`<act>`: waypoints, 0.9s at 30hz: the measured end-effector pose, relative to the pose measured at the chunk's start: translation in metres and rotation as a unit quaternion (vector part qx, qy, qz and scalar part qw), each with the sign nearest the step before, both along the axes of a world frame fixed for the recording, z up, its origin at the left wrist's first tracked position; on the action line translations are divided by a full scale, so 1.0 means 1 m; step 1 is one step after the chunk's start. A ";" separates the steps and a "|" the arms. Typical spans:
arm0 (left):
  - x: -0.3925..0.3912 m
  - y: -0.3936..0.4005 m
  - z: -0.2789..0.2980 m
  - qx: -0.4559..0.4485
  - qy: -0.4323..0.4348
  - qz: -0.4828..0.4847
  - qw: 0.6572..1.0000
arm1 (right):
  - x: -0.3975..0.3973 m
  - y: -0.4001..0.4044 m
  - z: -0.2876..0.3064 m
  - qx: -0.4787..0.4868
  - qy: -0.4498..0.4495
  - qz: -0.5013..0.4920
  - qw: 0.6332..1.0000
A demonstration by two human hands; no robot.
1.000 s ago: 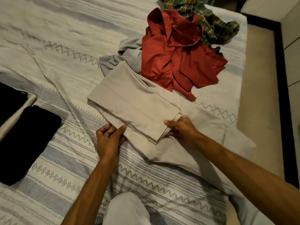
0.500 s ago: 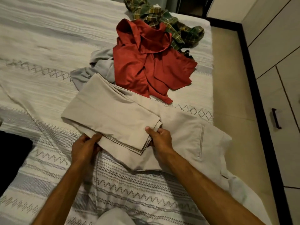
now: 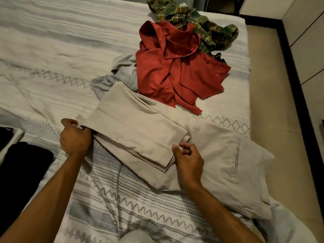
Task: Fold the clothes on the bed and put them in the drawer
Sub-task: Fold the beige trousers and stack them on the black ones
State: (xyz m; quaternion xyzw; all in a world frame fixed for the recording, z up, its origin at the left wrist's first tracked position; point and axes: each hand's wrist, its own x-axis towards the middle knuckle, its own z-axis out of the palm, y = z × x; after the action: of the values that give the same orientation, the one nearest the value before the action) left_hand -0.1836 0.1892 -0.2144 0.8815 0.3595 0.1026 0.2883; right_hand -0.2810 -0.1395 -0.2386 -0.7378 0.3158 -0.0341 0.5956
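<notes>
the beige trousers (image 3: 157, 137) are being shown lying on the bed (image 3: 52, 50), with the leg section doubled back over the seat section and the long axis running from the near right toward the far left. the folded edge at the far-left end is being gripped by the left hand (image 3: 75, 137), whose fingers are curled onto the cloth. the stacked hems at the near end are being touched by the right hand (image 3: 188, 160), whose fingers are loosely bent; whether the layers are being pinched cannot be told. the fold is thus being bracketed along its long axis, one hand at each end, and a further fold is judged to be turning on this. a red garment (image 3: 175, 71), a plaid shirt (image 3: 201, 27) and a grey garment (image 3: 121, 72) are lying unfolded beyond.
</notes>
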 end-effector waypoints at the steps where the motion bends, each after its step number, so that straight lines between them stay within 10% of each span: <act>1: 0.002 0.003 0.000 0.011 0.014 -0.008 1.000 | 0.003 0.002 0.000 0.003 0.017 -0.009 1.000; 27: 0.000 0.025 -0.010 0.029 0.065 -0.074 0.995 | 0.033 0.013 0.026 -0.026 0.123 0.087 0.988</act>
State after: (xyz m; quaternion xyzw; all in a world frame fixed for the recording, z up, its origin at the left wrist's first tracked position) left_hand -0.1840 0.2142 -0.2243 0.9186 0.3080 0.0333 0.2453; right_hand -0.2485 -0.1262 -0.2123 -0.7760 0.3205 0.1006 0.5338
